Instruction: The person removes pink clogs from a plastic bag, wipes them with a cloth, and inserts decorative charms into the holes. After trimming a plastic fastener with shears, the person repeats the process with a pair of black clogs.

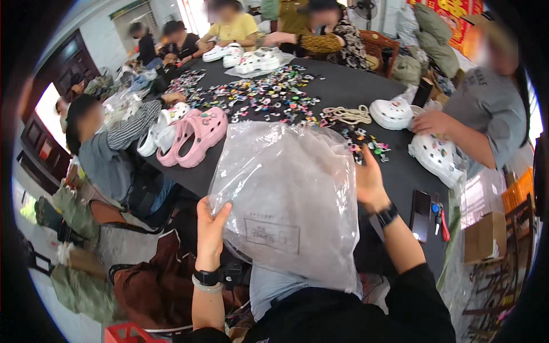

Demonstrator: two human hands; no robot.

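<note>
A large clear plastic bag (286,188) with a printed box near its lower part hangs in front of me, over the table's near edge. My left hand (211,228) pinches its left edge, thumb on the near side. At the opposite edge, my right hand (370,180) holds the bag, with some fingers hidden by the plastic. The bag looks flat, with no item visible inside. Just beyond its left top corner stands a pair of pink clogs (194,137) on the dark table (366,86). Small colourful shoe charms (269,94) lie scattered behind the bag.
White clogs stand at the far side (257,60) and at the right (392,114). A rope bundle (347,114) lies near the charms. A phone (421,214) and keys (439,220) rest at the right edge. Co-workers sit around the table; one person's hand (432,123) touches a white clog.
</note>
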